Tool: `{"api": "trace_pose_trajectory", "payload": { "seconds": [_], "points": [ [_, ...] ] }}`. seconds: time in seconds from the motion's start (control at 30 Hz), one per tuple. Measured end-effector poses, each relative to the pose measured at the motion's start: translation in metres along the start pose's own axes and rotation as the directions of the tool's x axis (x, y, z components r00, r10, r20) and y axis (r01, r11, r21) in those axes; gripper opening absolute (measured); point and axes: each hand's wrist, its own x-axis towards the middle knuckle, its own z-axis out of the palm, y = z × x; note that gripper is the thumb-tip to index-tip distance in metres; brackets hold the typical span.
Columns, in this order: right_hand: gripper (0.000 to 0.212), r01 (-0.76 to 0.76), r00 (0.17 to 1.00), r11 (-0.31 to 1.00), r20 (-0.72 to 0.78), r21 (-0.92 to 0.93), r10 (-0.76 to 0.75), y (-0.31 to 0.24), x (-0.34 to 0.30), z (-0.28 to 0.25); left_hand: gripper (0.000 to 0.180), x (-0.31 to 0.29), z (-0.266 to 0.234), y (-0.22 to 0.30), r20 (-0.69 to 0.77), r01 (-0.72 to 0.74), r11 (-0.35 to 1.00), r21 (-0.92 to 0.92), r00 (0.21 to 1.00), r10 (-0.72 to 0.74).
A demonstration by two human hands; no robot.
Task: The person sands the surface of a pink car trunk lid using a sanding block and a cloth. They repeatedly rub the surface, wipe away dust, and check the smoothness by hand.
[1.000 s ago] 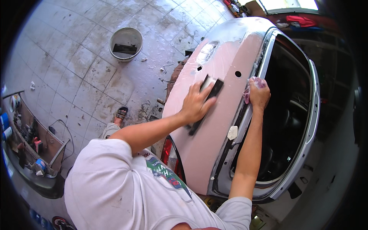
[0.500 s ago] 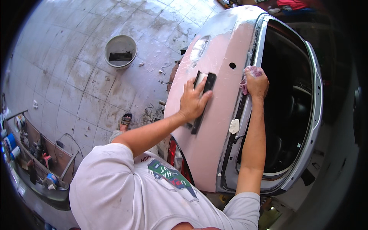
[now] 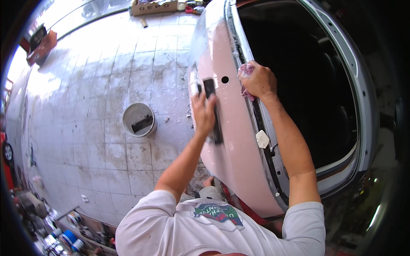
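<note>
My left hand (image 3: 203,114) rests over a long black sanding block (image 3: 209,87), pressing it to the pink, wet-looking car body panel (image 3: 241,158) near its left edge; motion blurs the fingers slightly. To the right, my right hand (image 3: 262,82) is closed round a wet, pink-purple cloth (image 3: 246,71), held at the black channel beside the window opening. A round dark hole (image 3: 225,80) in the panel lies between my hands. Below my right hand, a small white angular piece (image 3: 262,139) sits by the channel.
A grey bucket (image 3: 126,112) with a black block (image 3: 142,123) in it stands on the wet tiled floor (image 3: 85,141). The dark window opening (image 3: 299,85) is at right. Cans and tools (image 3: 68,237) lie lower left; a cardboard box (image 3: 153,7) is at the far side.
The whole view has shifted. My left hand and the sanding block have moved over the panel, nearer its left edge, and the block's tilt has changed. My right hand still grips the cloth.
</note>
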Motion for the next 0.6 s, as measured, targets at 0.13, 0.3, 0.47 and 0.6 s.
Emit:
{"api": "trace_pose_trajectory", "payload": {
  "seconds": [0.13,0.3,0.47,0.6],
  "points": [
    [0.039,0.032,0.998,0.997,0.050,0.074,-0.036,-0.026,0.005,-0.011,0.036,0.134,0.000,-0.027,-0.102,0.072,0.995,0.073,0.993,-0.064],
    [0.040,-0.028,0.999,0.999,0.045,0.036,0.027,0.000,-0.002,-0.006,0.033,0.030,0.008,0.000,0.030,0.026,1.000,0.010,0.999,-0.026],
    [0.040,0.022,1.000,0.999,0.007,0.024,-0.022,-0.003,0.000,-0.004,0.043,0.092,0.009,-0.031,0.064,0.161,0.987,0.028,0.985,-0.162],
    [0.037,0.066,0.997,0.995,0.022,0.075,-0.068,-0.025,0.002,-0.009,0.049,0.194,0.009,-0.059,-0.060,0.122,0.982,0.143,0.992,-0.115]
  ]
}}
